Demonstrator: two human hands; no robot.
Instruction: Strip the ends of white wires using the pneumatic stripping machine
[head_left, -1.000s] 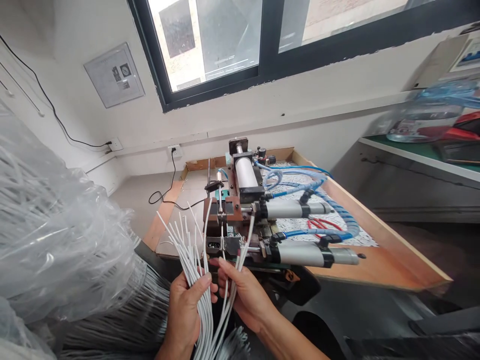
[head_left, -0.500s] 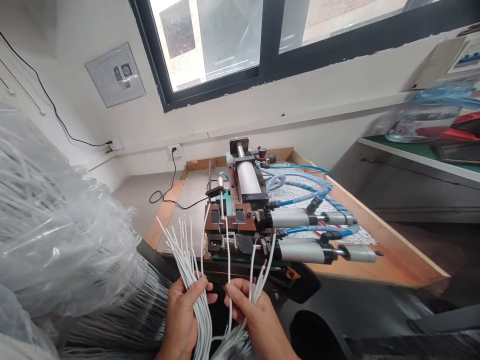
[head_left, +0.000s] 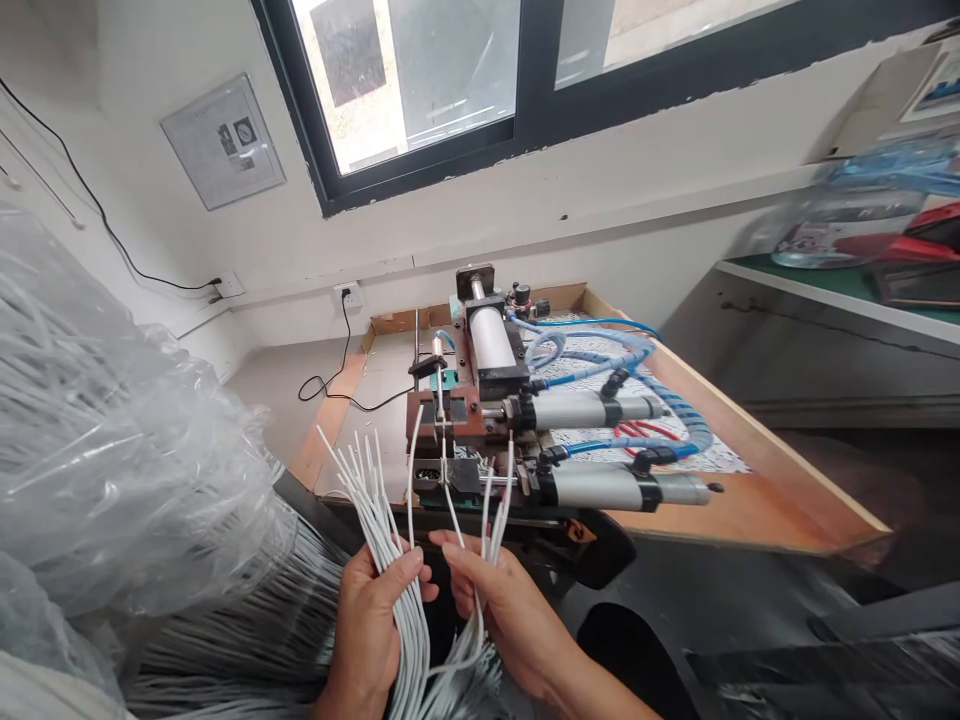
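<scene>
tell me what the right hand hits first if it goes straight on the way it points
Likely the tall white wire held in the left hand, up and left of the right hand's fingertips, though depth is unclear.

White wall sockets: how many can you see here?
2. One, the left-hand socket, is near the corner; the other, the right-hand socket, is closer to the silver-and-black metal machine. The clear plastic wrapping may hide more.

This looks like a workshop. A machine with silver tubes [head_left: 586, 410] and blue hoses [head_left: 600, 365] sits on a wooden bench [head_left: 712, 505], and big piles of white wires [head_left: 225, 620] lie beside it.
</scene>
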